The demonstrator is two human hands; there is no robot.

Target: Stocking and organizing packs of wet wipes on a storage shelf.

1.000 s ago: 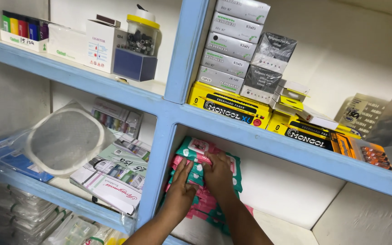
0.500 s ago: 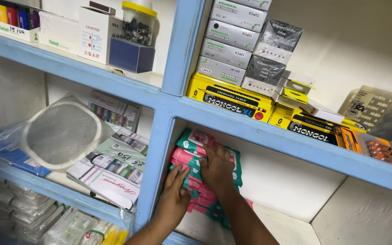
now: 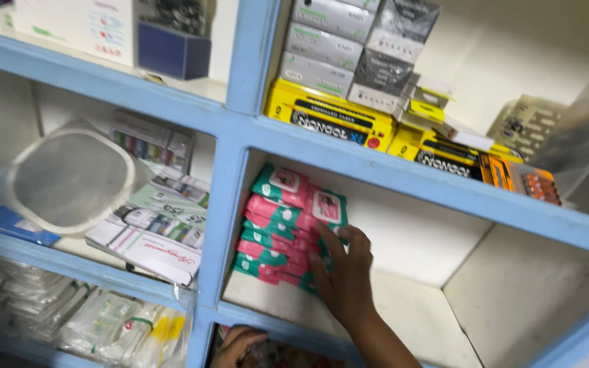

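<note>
A stack of green and pink flat packets (image 3: 277,225) lies in the middle compartment of a light blue shelf unit (image 3: 230,197). My right hand (image 3: 343,276) rests flat against the stack's right side, fingers spread and touching the packets. My left hand (image 3: 238,346) is low at the frame's bottom edge, below the shelf board, with fingers curled over blurred goods in the compartment underneath. What it touches is too blurred to tell.
Yellow boxes (image 3: 328,119) and grey cartons (image 3: 322,44) fill the shelf above. Left compartment holds a round mesh item in plastic (image 3: 69,174) and flat packs (image 3: 151,232). Bagged goods (image 3: 103,320) sit lower left. White shelf floor (image 3: 410,307) lies right of the stack.
My left hand has left the packet stack and dropped below the shelf board. My right hand slid to the stack's right side. The view moved closer and lower.
</note>
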